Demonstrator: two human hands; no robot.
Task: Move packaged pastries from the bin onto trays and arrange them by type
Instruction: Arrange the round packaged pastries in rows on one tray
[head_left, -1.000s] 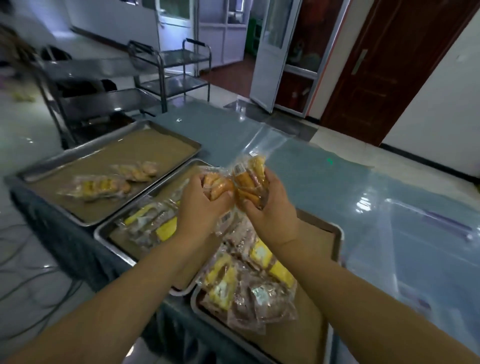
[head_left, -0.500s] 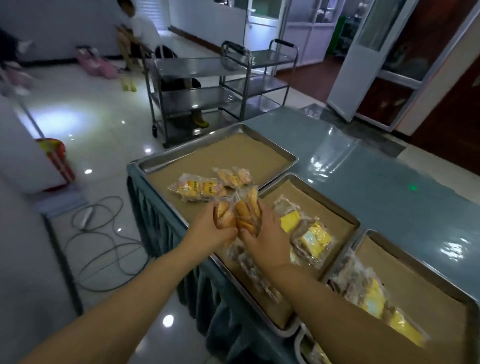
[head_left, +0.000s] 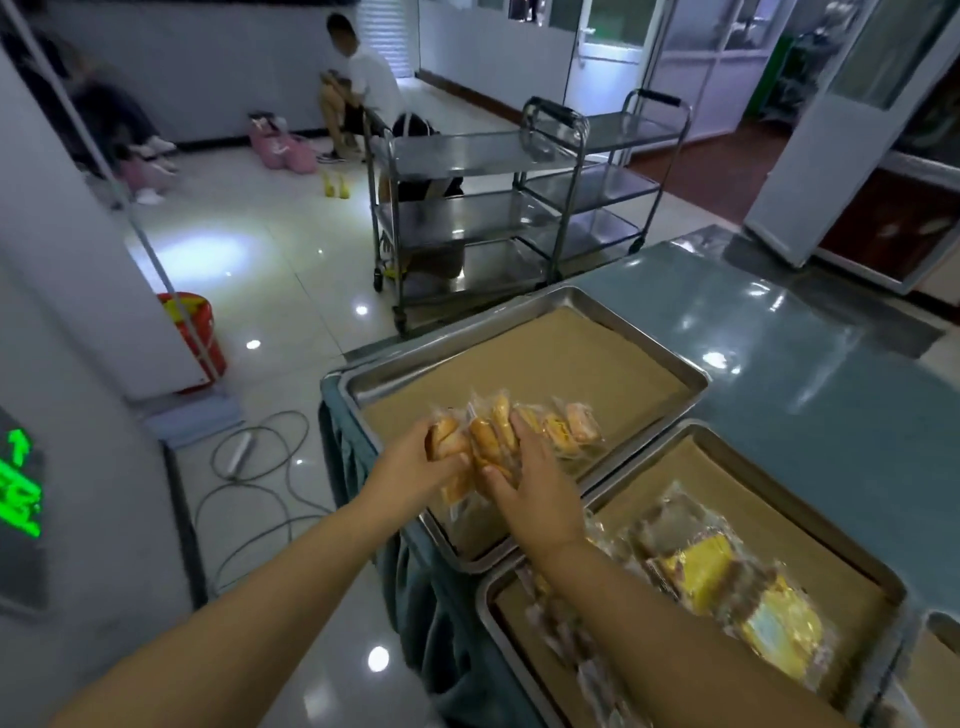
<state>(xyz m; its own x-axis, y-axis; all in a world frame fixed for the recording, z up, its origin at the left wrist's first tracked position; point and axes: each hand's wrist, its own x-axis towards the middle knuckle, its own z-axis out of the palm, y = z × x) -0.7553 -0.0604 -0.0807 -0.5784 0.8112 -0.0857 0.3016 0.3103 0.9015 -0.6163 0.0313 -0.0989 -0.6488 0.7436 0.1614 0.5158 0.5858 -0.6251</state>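
Golden buns sealed in clear film fill both hands. The left hand (head_left: 410, 467) curls round one bun packet (head_left: 442, 440). The right hand (head_left: 535, 493) clamps a second bun packet (head_left: 491, 441), thumb under and fingers spread over it. Both are low over the near part of the paper-lined steel tray (head_left: 545, 364), just left of the laid bun packets (head_left: 569, 426) (contact is too blurred to call). Those lie in a row running rightward. Bare liner shows to the left, nearer the left hand, so setting down there looks natural. Yellow cake packets (head_left: 701, 566) occupy the neighbouring tray (head_left: 769, 499).
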